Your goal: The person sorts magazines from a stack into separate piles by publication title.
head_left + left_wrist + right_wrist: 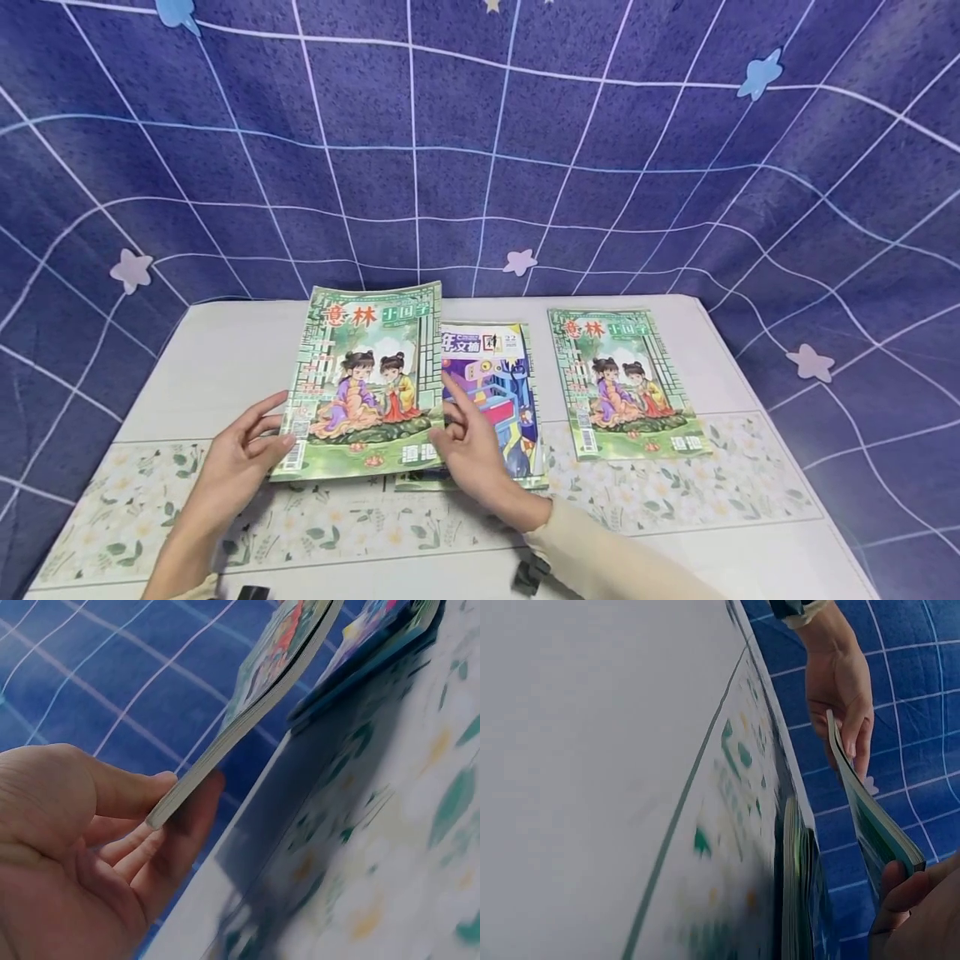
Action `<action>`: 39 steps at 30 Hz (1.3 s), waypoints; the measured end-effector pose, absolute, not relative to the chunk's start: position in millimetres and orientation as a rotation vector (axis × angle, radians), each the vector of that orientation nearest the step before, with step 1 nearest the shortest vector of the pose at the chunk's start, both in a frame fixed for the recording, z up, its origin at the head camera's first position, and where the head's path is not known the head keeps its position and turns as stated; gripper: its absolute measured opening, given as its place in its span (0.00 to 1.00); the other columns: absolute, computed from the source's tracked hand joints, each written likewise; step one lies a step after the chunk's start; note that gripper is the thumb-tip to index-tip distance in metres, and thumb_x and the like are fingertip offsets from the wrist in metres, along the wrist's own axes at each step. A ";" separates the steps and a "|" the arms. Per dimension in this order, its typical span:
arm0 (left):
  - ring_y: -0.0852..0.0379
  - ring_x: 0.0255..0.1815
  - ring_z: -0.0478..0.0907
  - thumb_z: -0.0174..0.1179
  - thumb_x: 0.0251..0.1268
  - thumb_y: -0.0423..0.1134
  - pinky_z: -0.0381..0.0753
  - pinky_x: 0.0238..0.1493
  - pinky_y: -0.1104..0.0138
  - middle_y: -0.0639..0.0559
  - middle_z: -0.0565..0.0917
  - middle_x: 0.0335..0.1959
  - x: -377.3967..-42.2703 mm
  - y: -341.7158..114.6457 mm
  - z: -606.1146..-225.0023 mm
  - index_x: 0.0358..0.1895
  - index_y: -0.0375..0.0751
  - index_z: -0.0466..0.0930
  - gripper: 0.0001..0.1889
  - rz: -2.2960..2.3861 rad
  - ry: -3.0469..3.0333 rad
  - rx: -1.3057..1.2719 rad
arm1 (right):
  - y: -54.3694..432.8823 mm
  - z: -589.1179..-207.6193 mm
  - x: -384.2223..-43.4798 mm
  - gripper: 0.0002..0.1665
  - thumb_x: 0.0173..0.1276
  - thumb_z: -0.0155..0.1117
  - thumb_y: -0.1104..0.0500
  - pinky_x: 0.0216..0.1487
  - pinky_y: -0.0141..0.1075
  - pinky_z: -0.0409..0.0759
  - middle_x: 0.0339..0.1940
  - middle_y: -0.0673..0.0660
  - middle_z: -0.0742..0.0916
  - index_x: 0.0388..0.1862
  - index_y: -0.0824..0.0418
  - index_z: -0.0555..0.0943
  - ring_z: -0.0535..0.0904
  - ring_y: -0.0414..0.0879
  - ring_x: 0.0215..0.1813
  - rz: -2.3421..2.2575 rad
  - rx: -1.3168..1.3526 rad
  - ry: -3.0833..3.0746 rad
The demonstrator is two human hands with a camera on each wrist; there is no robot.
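A green magazine (375,375) with two cartoon figures on its cover is held above the table by both hands. My left hand (240,462) pinches its left edge, thumb on top and fingers beneath, as the left wrist view of the magazine's edge (225,742) shows. My right hand (472,442) grips the lower right edge; in the right wrist view the thumb and fingers (904,896) close on that corner. Under and right of it lies a purple-covered magazine (510,400) on top of a small stack, partly hidden by the held magazine and my right hand.
Another magazine (626,383) with the same green cover lies flat on the right of the table. The white table (225,350) carries a floral strip (360,525) across it. A blue gridded cloth (465,183) with stars hangs behind and at the sides.
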State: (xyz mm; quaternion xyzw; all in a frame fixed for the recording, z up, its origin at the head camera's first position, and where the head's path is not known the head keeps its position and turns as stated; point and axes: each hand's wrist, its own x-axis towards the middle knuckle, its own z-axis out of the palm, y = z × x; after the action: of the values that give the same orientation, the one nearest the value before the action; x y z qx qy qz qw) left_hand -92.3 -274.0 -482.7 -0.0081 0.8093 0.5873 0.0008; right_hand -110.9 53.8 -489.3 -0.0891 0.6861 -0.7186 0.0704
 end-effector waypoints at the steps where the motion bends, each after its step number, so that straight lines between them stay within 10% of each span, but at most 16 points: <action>1: 0.69 0.44 0.86 0.63 0.80 0.24 0.86 0.44 0.75 0.65 0.84 0.51 -93.1 -269.8 -482.2 0.88 0.30 0.57 0.39 1.854 2.528 -0.022 | 57.6 -489.4 -111.0 0.52 0.74 0.62 0.78 0.27 0.23 0.63 0.40 0.53 0.73 0.92 0.54 0.60 0.58 0.34 0.25 -2.165 -0.271 2.066; 15: 0.66 0.46 0.88 0.63 0.78 0.22 0.89 0.43 0.69 0.32 0.83 0.61 -97.5 -225.7 -480.2 0.87 0.34 0.61 0.38 1.914 2.497 0.029 | 98.5 -496.3 -111.0 0.51 0.75 0.60 0.79 0.27 0.24 0.59 0.31 0.57 0.65 0.92 0.58 0.58 0.55 0.35 0.24 -2.182 -0.312 2.124; 39: 0.40 0.54 0.91 0.68 0.76 0.26 0.89 0.48 0.66 0.35 0.86 0.61 -115.4 -128.3 -471.8 0.84 0.45 0.69 0.36 1.949 2.412 0.032 | 194.2 -504.6 -112.9 0.50 0.76 0.61 0.78 0.27 0.29 0.61 0.35 0.51 0.70 0.92 0.55 0.61 0.56 0.40 0.26 -2.214 -0.246 2.266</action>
State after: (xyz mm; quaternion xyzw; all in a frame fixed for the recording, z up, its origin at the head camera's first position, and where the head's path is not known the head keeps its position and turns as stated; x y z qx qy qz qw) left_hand -115.4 -128.3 -471.8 0.0104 0.7777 0.6282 0.0202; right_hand -112.9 194.2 -504.6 -0.0774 0.7129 -0.6967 -0.0178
